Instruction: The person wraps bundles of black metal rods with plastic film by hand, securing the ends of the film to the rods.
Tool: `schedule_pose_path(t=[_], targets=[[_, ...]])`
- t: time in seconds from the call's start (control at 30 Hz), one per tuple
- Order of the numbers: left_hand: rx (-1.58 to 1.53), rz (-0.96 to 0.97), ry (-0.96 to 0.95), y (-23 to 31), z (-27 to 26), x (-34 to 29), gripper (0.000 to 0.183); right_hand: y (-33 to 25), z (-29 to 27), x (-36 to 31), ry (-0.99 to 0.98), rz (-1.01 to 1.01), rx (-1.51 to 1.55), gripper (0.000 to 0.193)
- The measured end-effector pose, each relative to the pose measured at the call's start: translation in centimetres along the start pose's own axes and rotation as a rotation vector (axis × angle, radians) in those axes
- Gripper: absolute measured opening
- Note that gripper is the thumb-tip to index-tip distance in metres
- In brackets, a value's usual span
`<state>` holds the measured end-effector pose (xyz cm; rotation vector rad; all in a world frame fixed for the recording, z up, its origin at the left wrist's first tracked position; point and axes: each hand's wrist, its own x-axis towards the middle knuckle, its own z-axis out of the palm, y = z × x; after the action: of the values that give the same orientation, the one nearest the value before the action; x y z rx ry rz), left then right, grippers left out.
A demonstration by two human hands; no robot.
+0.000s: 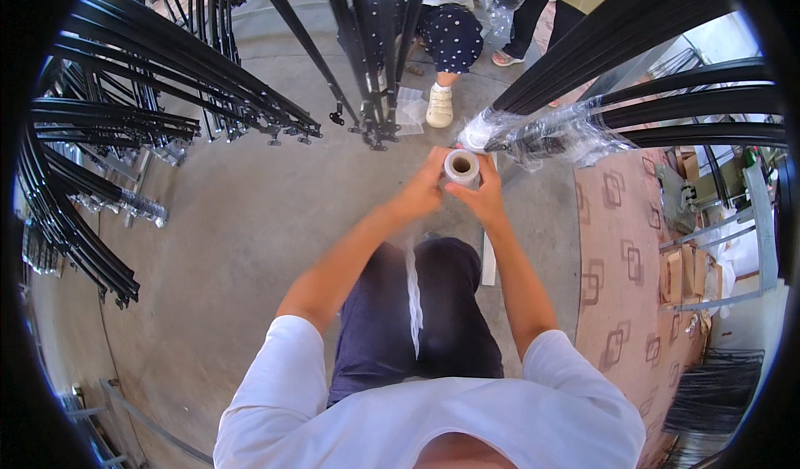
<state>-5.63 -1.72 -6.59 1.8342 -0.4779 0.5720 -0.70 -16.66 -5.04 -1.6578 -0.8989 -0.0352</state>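
Note:
A roll of clear stretch film point(462, 177) points its round cardboard core up at me. On its left side, my left hand point(427, 184) is closed around it, slightly blurred. My right hand point(485, 192) grips the roll from the right, thumb along its near edge. A thin whitish strip of film point(414, 302) hangs between my knees, below my left hand. Just beyond the roll, the end of a bundle of long black tubes point(575, 65) is wrapped in crinkled clear film point(477, 132). More film covers neighbouring black tubes point(692, 117) on the right.
Black tubes with small end fittings point(208, 77) lean in from the left, others point(367, 69) at centre. A person in polka-dot trousers point(450, 36) sits opposite; another person's sandalled foot point(507, 57) is behind. Cardboard boxes point(683, 276) stand right, past patterned flooring point(617, 261).

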Motion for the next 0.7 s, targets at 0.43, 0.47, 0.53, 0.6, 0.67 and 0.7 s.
schedule_pose_path(t=[0.43,0.47,0.53,0.6,0.67,0.7], targets=[[-0.245,-0.362,-0.432,-1.3,-2.3,11.1,0.062,1.6,-6.4,1.3,0.232,0.108,0.109,0.044],[-0.268,-0.353,-0.394,-1.5,-2.3,10.7,0.064,1.8,-6.8,2.2,0.283,0.085,0.062,0.045],[-0.308,-0.364,-0.298,-2.0,-2.7,9.8,0.068,1.5,-6.4,4.9,0.339,0.125,0.014,0.049],[-0.361,-0.393,-0.199,-2.1,-2.8,8.9,0.072,1.9,-5.9,7.8,0.397,0.043,-0.107,0.049],[-0.460,-0.480,-0.167,-0.3,-2.8,8.4,0.074,4.2,-5.1,11.0,0.368,0.026,0.045,0.045],[-0.528,-0.500,-0.157,-0.3,-2.7,8.1,0.072,5.5,-4.7,12.6,0.304,0.109,0.286,0.042]])
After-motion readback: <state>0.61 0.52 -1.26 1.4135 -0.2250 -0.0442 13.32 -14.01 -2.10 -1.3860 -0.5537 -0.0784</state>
